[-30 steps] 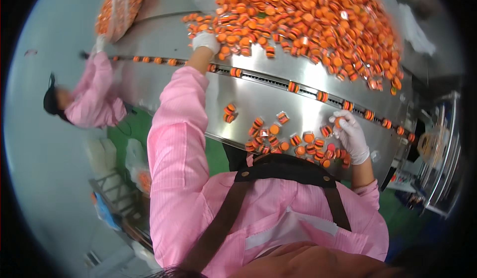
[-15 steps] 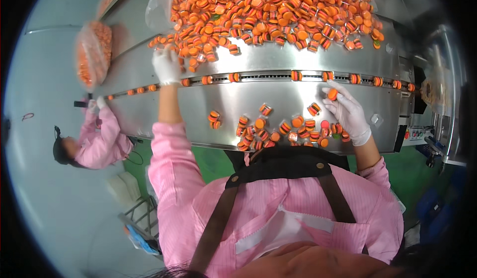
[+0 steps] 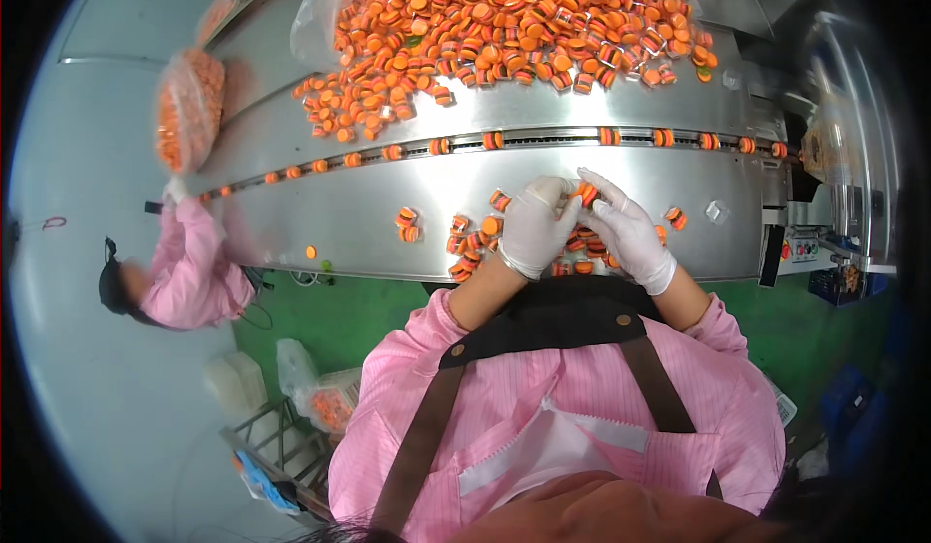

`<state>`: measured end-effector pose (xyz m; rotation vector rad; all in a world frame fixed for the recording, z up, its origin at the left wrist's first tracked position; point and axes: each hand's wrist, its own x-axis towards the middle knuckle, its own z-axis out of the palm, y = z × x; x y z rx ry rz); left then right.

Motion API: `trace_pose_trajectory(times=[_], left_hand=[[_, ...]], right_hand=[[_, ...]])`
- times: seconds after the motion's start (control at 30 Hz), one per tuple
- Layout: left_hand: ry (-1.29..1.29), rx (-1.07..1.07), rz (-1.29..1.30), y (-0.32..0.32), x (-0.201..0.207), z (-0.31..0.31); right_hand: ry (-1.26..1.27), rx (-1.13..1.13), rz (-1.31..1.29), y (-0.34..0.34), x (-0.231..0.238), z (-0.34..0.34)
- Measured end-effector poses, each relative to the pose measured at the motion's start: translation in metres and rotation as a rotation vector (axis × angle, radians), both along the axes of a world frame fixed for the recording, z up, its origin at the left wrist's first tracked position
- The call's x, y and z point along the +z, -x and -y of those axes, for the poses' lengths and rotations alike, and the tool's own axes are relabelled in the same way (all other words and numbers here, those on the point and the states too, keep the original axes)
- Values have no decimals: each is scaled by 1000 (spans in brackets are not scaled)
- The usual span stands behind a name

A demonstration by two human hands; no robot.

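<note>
In front of my body my two gloved hands meet over the near side of the steel table. My left hand (image 3: 535, 223) and my right hand (image 3: 630, 233) have their fingers closed round one orange, layered burger-shaped candy (image 3: 588, 194). Its lower part is hidden by fingers. Under and beside the hands lies a loose group of similar candies (image 3: 465, 240), some in clear wrap. Beyond, a narrow conveyor (image 3: 553, 139) carries spaced single candies standing on edge.
A big heap of orange candies (image 3: 524, 19) spills from a clear bag (image 3: 325, 15) on the far side. At left a co-worker in pink (image 3: 194, 267) stands by the conveyor's end, near a filled bag (image 3: 187, 107). Machinery with a control panel (image 3: 803, 248) stands at right.
My left hand has come back from the heap's left edge to meet my right hand. The right hand has moved left with its candy. Candies on the conveyor have shifted.
</note>
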<state>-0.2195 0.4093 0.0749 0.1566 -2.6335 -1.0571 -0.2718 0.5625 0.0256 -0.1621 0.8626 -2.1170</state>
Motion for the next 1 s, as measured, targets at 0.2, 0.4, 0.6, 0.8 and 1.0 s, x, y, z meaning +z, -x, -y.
trace_pose_trajectory(times=[0.2,0.4,0.6,0.8,1.0], left_hand=[[139,-96,-31,-8,2,-10],[-6,-158,102,-13,6,-12],[-96,108,103,-23,-1,21],[-21,157,180,-32,-20,42],[118,-35,193,-9,-42,19]], right_hand=[[-43,26,-25,-11,4,-9],[-187,33,-66,13,-23,-16],[-1049,-263,-875,108,-42,-33],[-1509,-153,-1084,143,-62,-56],[-1680,-51,-891,155,-55,-78]])
